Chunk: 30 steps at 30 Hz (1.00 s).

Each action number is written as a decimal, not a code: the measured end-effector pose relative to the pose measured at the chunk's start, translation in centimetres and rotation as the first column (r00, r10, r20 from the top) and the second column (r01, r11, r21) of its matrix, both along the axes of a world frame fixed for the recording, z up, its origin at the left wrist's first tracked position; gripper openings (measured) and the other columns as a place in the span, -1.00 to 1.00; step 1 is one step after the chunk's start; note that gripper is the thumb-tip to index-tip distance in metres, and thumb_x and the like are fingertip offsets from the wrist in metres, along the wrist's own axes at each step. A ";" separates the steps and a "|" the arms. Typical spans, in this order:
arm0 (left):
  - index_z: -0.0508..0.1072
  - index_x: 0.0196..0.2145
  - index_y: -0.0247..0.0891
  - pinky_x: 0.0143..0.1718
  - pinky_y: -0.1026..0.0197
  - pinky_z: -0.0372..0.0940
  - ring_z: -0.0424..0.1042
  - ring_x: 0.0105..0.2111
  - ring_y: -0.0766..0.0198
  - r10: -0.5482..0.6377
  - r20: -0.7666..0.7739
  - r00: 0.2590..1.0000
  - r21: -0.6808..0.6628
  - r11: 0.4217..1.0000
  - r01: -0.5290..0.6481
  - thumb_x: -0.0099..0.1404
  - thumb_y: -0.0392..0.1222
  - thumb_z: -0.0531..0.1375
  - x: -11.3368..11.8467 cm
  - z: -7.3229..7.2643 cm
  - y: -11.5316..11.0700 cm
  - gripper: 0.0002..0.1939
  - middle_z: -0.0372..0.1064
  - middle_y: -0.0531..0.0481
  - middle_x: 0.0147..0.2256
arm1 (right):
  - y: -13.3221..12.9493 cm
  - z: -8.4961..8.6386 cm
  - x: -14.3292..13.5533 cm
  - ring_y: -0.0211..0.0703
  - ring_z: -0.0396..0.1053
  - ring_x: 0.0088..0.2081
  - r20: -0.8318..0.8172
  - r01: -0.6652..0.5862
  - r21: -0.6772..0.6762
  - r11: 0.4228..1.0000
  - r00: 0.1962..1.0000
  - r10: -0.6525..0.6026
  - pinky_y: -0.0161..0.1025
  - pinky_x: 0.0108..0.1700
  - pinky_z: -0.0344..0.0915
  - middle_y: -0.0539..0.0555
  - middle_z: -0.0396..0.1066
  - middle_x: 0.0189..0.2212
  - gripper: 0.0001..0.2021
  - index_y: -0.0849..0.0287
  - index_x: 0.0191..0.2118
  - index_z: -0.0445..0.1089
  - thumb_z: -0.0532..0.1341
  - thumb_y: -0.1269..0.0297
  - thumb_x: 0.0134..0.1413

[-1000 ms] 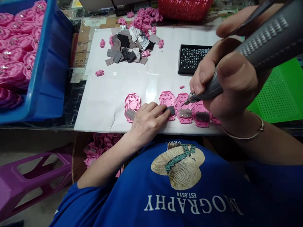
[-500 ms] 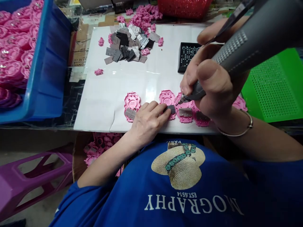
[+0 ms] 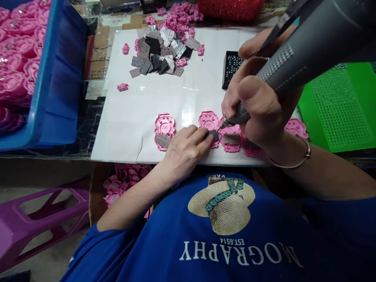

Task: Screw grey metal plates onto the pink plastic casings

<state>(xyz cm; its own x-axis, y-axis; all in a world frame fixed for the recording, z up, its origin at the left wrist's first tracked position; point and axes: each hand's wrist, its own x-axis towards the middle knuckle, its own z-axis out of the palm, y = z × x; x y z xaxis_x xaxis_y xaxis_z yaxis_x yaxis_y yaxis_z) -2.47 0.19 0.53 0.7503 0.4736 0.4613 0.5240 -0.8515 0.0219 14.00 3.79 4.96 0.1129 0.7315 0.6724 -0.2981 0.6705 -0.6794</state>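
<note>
My right hand (image 3: pixel 255 90) is closed around a grey electric screwdriver (image 3: pixel 282 66), which slants down to the left. Its bit (image 3: pixel 223 123) meets the right edge of a dark grey metal plate (image 3: pixel 214 135) lying on a pink plastic casing (image 3: pixel 208 120). My left hand (image 3: pixel 188 149) grips that plate with thumb and fingertips, pressing it onto the casing. Just right stands another pink casing (image 3: pixel 230 147) with a screwed-down grey plate (image 3: pixel 231 139), and a further casing (image 3: pixel 251 150) is partly under my right hand. Left of my left hand lies a pink casing (image 3: pixel 164 124) with a loose-looking plate (image 3: pixel 163 140).
Grey plates (image 3: pixel 155 55) and small pink parts (image 3: pixel 182 17) are heaped at the back. A black screw tray (image 3: pixel 230 70) and a green perforated tray (image 3: pixel 337 113) are right. A blue bin (image 3: pixel 58 78) of pink parts is left; a purple stool (image 3: pixel 44 219) stands below.
My right hand and the screwdriver have shifted slightly left and down, the bit now against the plate's edge. My left hand stays on the plate.
</note>
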 end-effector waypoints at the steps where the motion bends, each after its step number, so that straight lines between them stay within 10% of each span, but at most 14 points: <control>1: 0.47 -0.19 -0.39 -0.34 0.19 0.32 0.33 -0.31 0.22 -0.008 0.003 1.000 -0.007 1.000 0.008 0.46 -0.37 -0.01 0.0 0.1 0.0 -0.75 0.47 -0.18 -0.22 | 0.0 0.0 0.0 -0.44 0.21 -0.62 0.004 -0.004 0.001 1.000 1.000 0.004 -0.36 -0.54 0.12 -0.20 0.19 -0.56 -0.81 0.19 -0.19 0.34 0.29 0.44 0.06; 30: 0.46 -0.13 -0.38 -0.24 0.18 0.36 0.35 -0.23 0.21 -0.039 0.147 0.988 -0.130 0.990 0.059 0.44 -0.38 0.03 -0.1 -0.8 -0.1 -0.80 0.44 -0.17 -0.23 | 0.3 -1.2 -0.1 -0.38 0.10 -0.70 -0.002 -0.031 -0.050 0.998 1.000 0.031 -0.32 -0.65 0.08 -0.13 0.24 -0.64 -0.85 0.16 -0.39 0.35 0.36 0.35 -0.01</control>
<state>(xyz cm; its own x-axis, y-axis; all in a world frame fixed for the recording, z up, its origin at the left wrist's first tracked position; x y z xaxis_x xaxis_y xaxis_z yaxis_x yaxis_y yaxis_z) -2.54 0.11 -0.29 0.7046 0.5027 0.5008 0.4650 -0.8602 0.2093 13.87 4.11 3.77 0.0905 0.7671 0.6351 -0.3185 0.6265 -0.7114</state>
